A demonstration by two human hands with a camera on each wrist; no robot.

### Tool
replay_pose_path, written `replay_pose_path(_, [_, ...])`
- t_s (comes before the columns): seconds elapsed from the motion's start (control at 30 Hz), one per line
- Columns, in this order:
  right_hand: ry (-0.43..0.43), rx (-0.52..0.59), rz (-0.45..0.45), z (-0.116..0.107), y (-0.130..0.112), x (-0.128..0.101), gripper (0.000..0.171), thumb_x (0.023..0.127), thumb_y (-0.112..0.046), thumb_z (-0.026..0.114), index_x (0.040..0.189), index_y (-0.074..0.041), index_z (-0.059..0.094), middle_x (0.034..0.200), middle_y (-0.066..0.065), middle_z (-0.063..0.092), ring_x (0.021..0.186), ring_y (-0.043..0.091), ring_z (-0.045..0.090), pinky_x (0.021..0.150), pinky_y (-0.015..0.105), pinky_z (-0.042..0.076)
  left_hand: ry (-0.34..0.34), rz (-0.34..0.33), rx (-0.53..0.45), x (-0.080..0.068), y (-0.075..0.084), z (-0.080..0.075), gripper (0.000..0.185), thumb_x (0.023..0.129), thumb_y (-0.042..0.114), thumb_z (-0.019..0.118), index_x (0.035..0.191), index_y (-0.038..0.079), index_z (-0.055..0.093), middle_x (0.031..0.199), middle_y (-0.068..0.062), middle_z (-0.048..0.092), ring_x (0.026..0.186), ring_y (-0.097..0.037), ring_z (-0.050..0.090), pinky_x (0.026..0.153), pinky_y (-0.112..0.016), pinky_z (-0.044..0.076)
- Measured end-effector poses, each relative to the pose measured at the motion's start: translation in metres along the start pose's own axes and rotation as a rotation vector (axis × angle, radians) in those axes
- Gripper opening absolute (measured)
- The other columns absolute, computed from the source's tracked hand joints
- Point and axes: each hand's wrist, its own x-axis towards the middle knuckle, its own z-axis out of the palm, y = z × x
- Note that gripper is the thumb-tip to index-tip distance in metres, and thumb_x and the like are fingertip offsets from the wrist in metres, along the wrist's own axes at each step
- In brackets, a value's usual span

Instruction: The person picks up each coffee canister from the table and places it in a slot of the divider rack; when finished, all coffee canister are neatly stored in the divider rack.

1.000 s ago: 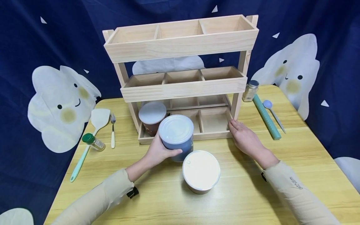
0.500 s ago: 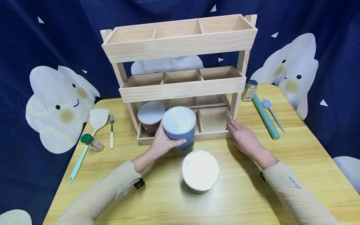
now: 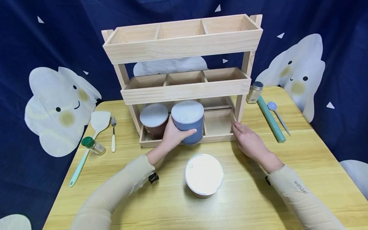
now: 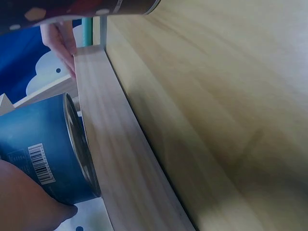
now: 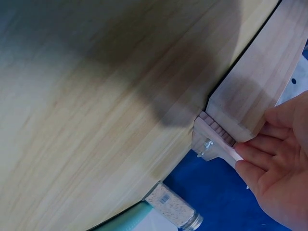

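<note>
A blue canister (image 3: 188, 124) with a white lid is gripped by my left hand (image 3: 175, 132), thumb across its front. It is at the middle compartment of the bottom tray of a three-tier wooden rack (image 3: 184, 91). In the left wrist view the canister's (image 4: 43, 139) metal bottom rim overlaps the tray's front board (image 4: 113, 130). A brown canister (image 3: 154, 123) stands in the left compartment. My right hand (image 3: 248, 139) holds the tray's front right corner; in the right wrist view my fingers (image 5: 255, 156) lie along its end. Another white-lidded canister (image 3: 204, 175) stands before the rack.
On the left of the table lie a spatula (image 3: 99, 123), a fork (image 3: 113, 135) and a green-capped jar (image 3: 93, 145). A silver-capped jar (image 3: 254, 92), a green bar-shaped thing (image 3: 271, 118) and a purple-headed spoon (image 3: 277, 115) are at the right. A blue curtain (image 3: 66, 28) hangs behind.
My left hand has lifted the blue canister off the table and carried it forward and slightly right to the bottom tray's middle compartment. My right hand has stayed at the tray's corner.
</note>
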Motion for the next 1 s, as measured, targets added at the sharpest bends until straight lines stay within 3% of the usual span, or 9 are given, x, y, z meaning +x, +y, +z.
replay_pose_path(0.27, [-0.017, -0.002, 0.006, 0.001, -0.001, 0.001, 0.038, 0.094, 0.000, 0.053, 0.129, 0.015, 0.054, 0.139, 0.032, 0.051, 0.130, 0.044, 0.052, 0.111, 0.053, 0.041, 0.081, -0.030, 0.038, 0.015, -0.004, 0.008, 0.101, 0.067, 0.027, 0.090, 0.148, 0.017, 0.030, 0.139, -0.007, 0.051, 0.129, -0.024, 0.050, 0.112, -0.044, 0.041])
replay_pose_path(0.5, [-0.034, -0.004, 0.018, 0.000, 0.000, 0.002, 0.039, 0.094, 0.000, 0.052, 0.131, 0.015, 0.053, 0.140, 0.032, 0.050, 0.131, 0.044, 0.050, 0.112, 0.053, 0.041, 0.126, -0.007, 0.050, 0.025, -0.009, 0.013, 0.101, 0.068, 0.028, 0.090, 0.149, 0.015, 0.030, 0.139, -0.007, 0.050, 0.129, -0.024, 0.049, 0.113, -0.042, 0.040])
replay_pose_path(0.67, [-0.031, -0.003, 0.025, -0.001, 0.000, 0.002, 0.039, 0.094, 0.000, 0.053, 0.130, 0.015, 0.053, 0.140, 0.032, 0.050, 0.131, 0.044, 0.050, 0.111, 0.053, 0.041, 0.135, 0.018, 0.074, 0.030, -0.015, 0.017, 0.103, 0.067, 0.028, 0.091, 0.149, 0.014, 0.030, 0.140, -0.008, 0.050, 0.131, -0.025, 0.049, 0.114, -0.042, 0.039])
replay_pose_path(1.0, [-0.018, -0.013, 0.024, 0.002, -0.001, 0.000, 0.038, 0.093, 0.001, 0.054, 0.129, 0.014, 0.055, 0.139, 0.031, 0.051, 0.131, 0.043, 0.051, 0.110, 0.053, 0.042, 0.138, -0.005, 0.113, 0.029, -0.033, 0.021, 0.111, 0.063, 0.027, 0.093, 0.150, 0.011, 0.027, 0.142, -0.011, 0.049, 0.132, -0.027, 0.049, 0.115, -0.043, 0.039])
